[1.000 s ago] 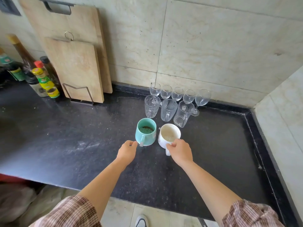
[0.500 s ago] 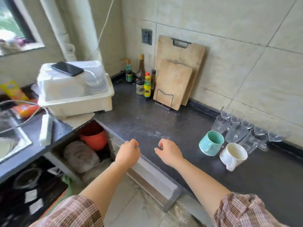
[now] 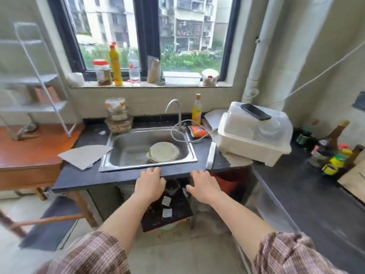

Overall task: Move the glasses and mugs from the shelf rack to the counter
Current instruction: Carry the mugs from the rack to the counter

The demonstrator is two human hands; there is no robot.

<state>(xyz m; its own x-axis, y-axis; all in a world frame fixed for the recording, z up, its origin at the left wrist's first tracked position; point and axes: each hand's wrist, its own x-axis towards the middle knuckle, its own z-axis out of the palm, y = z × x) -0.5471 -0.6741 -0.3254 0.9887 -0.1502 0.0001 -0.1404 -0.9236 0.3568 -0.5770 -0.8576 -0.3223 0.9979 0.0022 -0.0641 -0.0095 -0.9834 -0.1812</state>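
My left hand (image 3: pixel 150 183) and my right hand (image 3: pixel 204 185) hover side by side in front of the sink counter's front edge, fingers spread, both holding nothing. A white wire shelf rack (image 3: pixel 37 80) stands at the far left on a wooden table (image 3: pixel 33 149); its visible tiers look bare, though the view there is blurred. The dark counter (image 3: pixel 308 196) runs along the right. No glasses or mugs are in view at this moment.
A steel sink (image 3: pixel 128 147) with stacked plates (image 3: pixel 163 152) lies straight ahead. A white dish box (image 3: pixel 254 133) with a phone (image 3: pixel 255 111) on top sits right of it. Sauce bottles (image 3: pixel 333 155) crowd the right counter's back. Bottles and jars line the window sill (image 3: pixel 150 85).
The view has swung left from the mugs and glasses on the counter to the sink and window. Both hands let go of the mugs and now hang open in the air.
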